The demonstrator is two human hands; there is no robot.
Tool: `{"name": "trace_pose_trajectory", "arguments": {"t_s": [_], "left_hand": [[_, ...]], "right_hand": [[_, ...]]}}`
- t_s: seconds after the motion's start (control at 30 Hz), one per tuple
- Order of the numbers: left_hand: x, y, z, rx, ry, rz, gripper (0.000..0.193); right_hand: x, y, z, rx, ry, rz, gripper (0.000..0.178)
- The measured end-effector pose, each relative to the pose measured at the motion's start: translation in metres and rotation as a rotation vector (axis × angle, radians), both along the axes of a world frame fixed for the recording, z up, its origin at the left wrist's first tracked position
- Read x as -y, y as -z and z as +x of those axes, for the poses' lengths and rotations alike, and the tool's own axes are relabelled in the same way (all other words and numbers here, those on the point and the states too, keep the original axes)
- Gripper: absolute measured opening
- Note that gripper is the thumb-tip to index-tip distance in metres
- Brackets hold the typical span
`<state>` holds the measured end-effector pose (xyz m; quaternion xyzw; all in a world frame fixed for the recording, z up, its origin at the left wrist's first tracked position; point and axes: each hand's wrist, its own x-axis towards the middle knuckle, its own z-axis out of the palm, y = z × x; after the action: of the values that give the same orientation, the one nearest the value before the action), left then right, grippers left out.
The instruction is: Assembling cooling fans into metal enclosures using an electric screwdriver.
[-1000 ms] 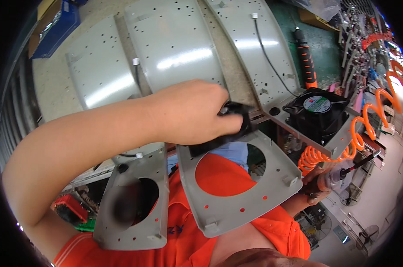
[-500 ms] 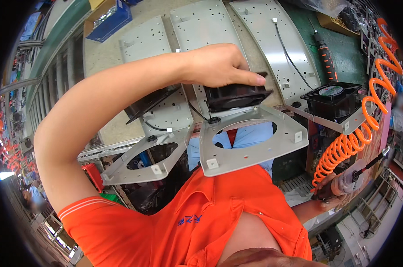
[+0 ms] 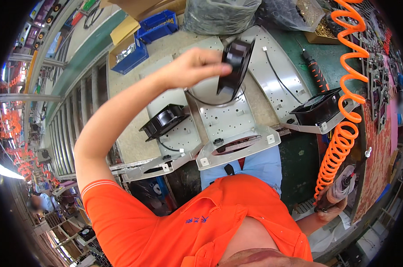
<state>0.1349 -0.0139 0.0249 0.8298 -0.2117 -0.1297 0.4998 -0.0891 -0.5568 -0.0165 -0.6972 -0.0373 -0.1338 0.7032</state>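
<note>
My left hand (image 3: 197,69) grips a black cooling fan (image 3: 235,66) by its edge, holding it tilted on its side above the middle bent metal panel (image 3: 226,118). A thin black cable (image 3: 201,102) loops below the fan. The panel's near flange (image 3: 238,147) has a large round opening. At the lower right, my right hand (image 3: 332,210) is closed around a power screwdriver (image 3: 342,189) wrapped in clear plastic, held away from the panels. A second fan (image 3: 165,121) lies on the left panel; a third fan (image 3: 318,108) sits at the right panel's near end.
An orange coiled air hose (image 3: 337,160) hangs along the right side. An orange-and-black screwdriver (image 3: 315,71) lies beyond the right panel. Blue bins (image 3: 157,27) and a blue box of small metal parts (image 3: 130,58) stand at the far left; dark plastic bags (image 3: 221,15) are at the back.
My left hand has lifted the fan away from the flange and turned it from nearly flat to steeply tilted. The head view has shifted. The right hand still holds the power screwdriver.
</note>
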Motion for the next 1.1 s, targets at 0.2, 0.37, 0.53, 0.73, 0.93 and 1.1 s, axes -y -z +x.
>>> {"name": "trace_pose_trajectory", "arguments": {"t_s": [0.2, 0.37, 0.53, 0.73, 0.93, 1.1], "left_hand": [[-0.011, 0.022, -0.017, -0.066, 0.251, 0.062, 0.038], [-0.038, 0.034, -0.019, 0.041, 0.367, 0.327, 0.041], [-0.059, 0.028, -0.012, -0.043, 0.350, 0.535, 0.016], [0.014, -0.018, 0.043, 0.232, 0.221, 0.386, 0.024], [0.157, 0.007, 0.077, 0.106, 0.509, 0.667, 0.027], [0.216, 0.064, 0.093, 0.185, 0.720, 0.579, 0.021]], "right_hand": [[-0.012, -0.007, 0.003, -0.042, 0.110, -0.023, 0.125], [0.007, -0.007, 0.004, -0.062, -0.028, -0.007, 0.123], [0.002, -0.003, 0.017, 0.004, -0.073, 0.041, 0.127], [0.030, -0.034, 0.020, -0.268, -0.301, -0.011, 0.088], [0.025, -0.041, 0.037, -0.266, -0.281, -0.008, 0.082], [0.024, -0.036, 0.030, -0.213, -0.139, -0.066, 0.083]]}}
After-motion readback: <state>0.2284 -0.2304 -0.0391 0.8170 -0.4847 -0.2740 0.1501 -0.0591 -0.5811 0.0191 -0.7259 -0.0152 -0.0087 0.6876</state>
